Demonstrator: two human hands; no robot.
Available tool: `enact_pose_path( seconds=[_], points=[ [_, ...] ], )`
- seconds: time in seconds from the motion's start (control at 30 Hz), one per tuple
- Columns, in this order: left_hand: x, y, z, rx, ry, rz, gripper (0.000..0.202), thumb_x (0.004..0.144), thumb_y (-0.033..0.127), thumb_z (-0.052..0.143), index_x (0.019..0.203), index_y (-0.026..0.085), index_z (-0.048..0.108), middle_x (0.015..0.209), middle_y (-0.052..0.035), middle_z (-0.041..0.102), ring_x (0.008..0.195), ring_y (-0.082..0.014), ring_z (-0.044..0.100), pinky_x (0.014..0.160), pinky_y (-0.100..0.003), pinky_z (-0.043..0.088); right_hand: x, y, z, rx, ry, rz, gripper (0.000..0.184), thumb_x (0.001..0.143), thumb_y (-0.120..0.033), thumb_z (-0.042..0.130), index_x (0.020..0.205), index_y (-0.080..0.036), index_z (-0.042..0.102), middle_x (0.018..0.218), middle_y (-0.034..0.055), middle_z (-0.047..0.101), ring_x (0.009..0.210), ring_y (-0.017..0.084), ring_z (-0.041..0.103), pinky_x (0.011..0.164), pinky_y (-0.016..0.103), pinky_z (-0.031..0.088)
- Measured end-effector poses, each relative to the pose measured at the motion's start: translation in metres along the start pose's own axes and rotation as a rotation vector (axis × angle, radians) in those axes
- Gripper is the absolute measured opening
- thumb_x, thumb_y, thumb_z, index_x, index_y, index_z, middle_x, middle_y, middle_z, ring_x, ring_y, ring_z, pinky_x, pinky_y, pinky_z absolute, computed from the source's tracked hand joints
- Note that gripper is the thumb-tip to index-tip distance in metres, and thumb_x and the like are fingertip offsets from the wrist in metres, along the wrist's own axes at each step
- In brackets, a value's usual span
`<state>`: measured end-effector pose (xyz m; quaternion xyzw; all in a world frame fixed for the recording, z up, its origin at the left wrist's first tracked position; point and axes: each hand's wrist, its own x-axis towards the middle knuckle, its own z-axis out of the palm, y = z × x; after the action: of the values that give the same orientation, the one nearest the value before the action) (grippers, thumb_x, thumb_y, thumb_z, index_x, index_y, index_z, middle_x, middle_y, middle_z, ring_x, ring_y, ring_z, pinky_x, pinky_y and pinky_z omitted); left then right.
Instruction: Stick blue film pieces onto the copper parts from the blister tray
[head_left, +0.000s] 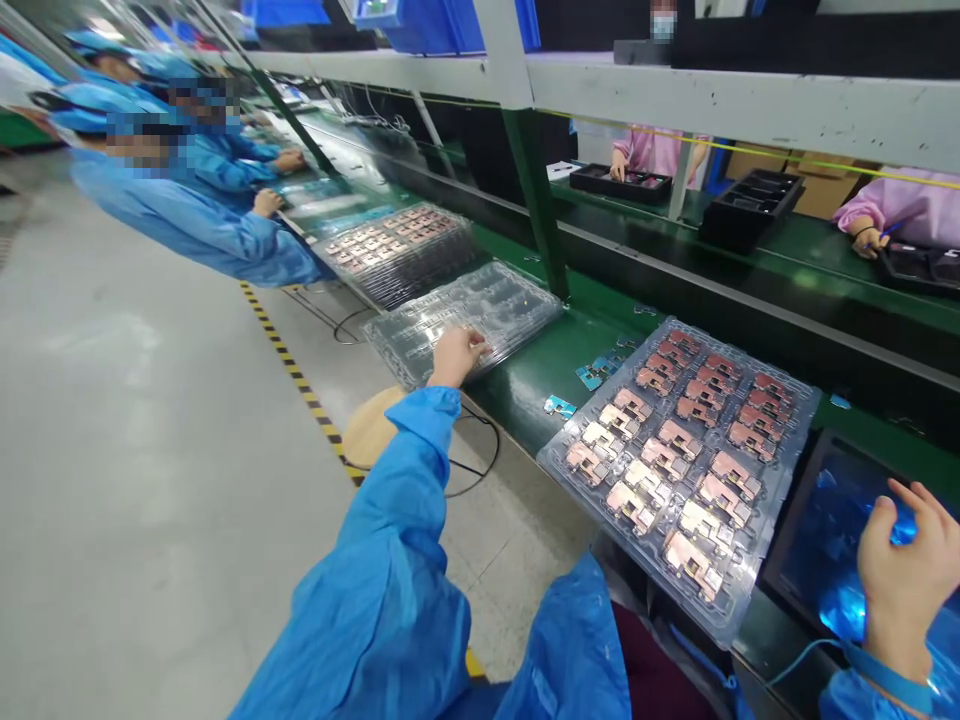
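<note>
Both hands part-curled, one over tray

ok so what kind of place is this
Most likely an electronics assembly line: a clear tray filled with rows of copper-coloured parts, a long green workbench, and workers in blue coats seated along it.

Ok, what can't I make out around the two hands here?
All in the head view:
Left hand: fingertips too small and blurred to tell whether they touch the clear tray.
Black box: partly hidden by the right hand, cut off by the right edge.
Stacked trays: layers too blurred to count.
</note>
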<state>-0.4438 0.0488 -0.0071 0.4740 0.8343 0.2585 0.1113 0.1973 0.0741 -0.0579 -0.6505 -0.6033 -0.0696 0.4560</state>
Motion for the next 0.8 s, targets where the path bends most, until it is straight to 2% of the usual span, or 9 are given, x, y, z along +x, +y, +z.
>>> enact_pose_path(
  seconds=[0.07, 0.13, 0.27, 0.37, 0.5, 0.6, 0.7, 0.8],
  points=[
    [0.012, -0.008, -0.005, 0.057, 0.051, -0.043, 0.013, 0.097, 0.028, 0.072, 0.098, 0.015, 0.069, 0.105, -0.0096, 0.071, 0.111, -0.0296, 0.066, 0.105, -0.048, 0.052, -0.001, 0.002, 0.0, 0.0, -0.002, -0.008, 0.065, 0.102, -0.066, 0.045, 0.137, -0.023, 0.079, 0.136, 0.027, 0.073, 0.137, 0.045, 0.066, 0.107, 0.061, 0.054],
    [0.024, -0.011, -0.009, 0.098, 0.093, -0.068, 0.008, 0.09, 0.02, 0.07, 0.087, 0.018, 0.063, 0.095, -0.01, 0.068, 0.11, -0.032, 0.062, 0.106, -0.048, 0.047, -0.002, 0.008, 0.0, -0.007, -0.007, -0.012, 0.061, 0.102, -0.064, 0.045, 0.138, -0.026, 0.078, 0.137, 0.0259, 0.073, 0.138, 0.044, 0.065, 0.107, 0.061, 0.053],
    [0.032, -0.001, -0.019, 0.153, 0.193, -0.049, 0.008, 0.09, 0.017, 0.062, 0.088, 0.019, 0.055, 0.108, -0.0175, 0.065, 0.123, -0.0359, 0.054, 0.114, -0.05, 0.039, -0.002, 0.027, 0.008, -0.051, -0.02, -0.037, 0.055, 0.099, -0.052, 0.051, 0.132, -0.019, 0.08, 0.138, 0.025, 0.073, 0.131, 0.047, 0.068, 0.104, 0.065, 0.055],
    [0.013, 0.016, -0.028, 0.18, 0.263, 0.003, 0.007, 0.092, 0.018, 0.06, 0.093, 0.018, 0.053, 0.119, -0.0211, 0.062, 0.128, -0.0381, 0.051, 0.118, -0.053, 0.036, -0.004, 0.041, 0.014, -0.082, -0.015, -0.077, 0.047, 0.095, -0.042, 0.056, 0.126, -0.014, 0.08, 0.138, 0.024, 0.073, 0.127, 0.047, 0.069, 0.102, 0.065, 0.056],
    [-0.046, 0.053, -0.03, 0.191, 0.384, 0.107, 0.01, 0.094, 0.022, 0.061, 0.102, 0.017, 0.057, 0.117, -0.0178, 0.062, 0.128, -0.0392, 0.051, 0.117, -0.057, 0.039, -0.008, 0.047, 0.014, -0.099, -0.026, -0.102, 0.04, 0.097, -0.035, 0.055, 0.121, -0.014, 0.078, 0.137, 0.0246, 0.072, 0.128, 0.042, 0.068, 0.106, 0.06, 0.055],
    [-0.106, 0.098, -0.017, 0.176, 0.51, 0.246, 0.023, 0.093, 0.03, 0.067, 0.111, 0.017, 0.065, 0.115, -0.0142, 0.064, 0.121, -0.0376, 0.055, 0.111, -0.054, 0.046, -0.009, 0.042, 0.012, -0.085, -0.06, -0.097, 0.038, 0.101, -0.035, 0.053, 0.121, -0.013, 0.076, 0.137, 0.0259, 0.071, 0.13, 0.039, 0.066, 0.11, 0.059, 0.052],
    [-0.169, 0.16, 0.012, 0.104, 0.57, 0.375, 0.024, 0.096, 0.033, 0.068, 0.115, 0.017, 0.068, 0.114, -0.0142, 0.065, 0.112, -0.0365, 0.06, 0.103, -0.053, 0.05, -0.009, 0.034, 0.011, -0.068, -0.066, -0.068, 0.036, 0.104, -0.033, 0.05, 0.123, -0.015, 0.074, 0.139, 0.0247, 0.069, 0.134, 0.037, 0.064, 0.112, 0.057, 0.051],
    [-0.22, 0.226, 0.053, 0.026, 0.51, 0.457, 0.021, 0.102, 0.031, 0.063, 0.116, 0.015, 0.067, 0.113, -0.0161, 0.065, 0.107, -0.0361, 0.062, 0.097, -0.052, 0.052, -0.013, 0.026, 0.008, -0.024, -0.085, -0.054, 0.036, 0.106, -0.031, 0.048, 0.125, -0.014, 0.073, 0.141, 0.0245, 0.068, 0.137, 0.036, 0.062, 0.114, 0.056, 0.05]
  ],
)
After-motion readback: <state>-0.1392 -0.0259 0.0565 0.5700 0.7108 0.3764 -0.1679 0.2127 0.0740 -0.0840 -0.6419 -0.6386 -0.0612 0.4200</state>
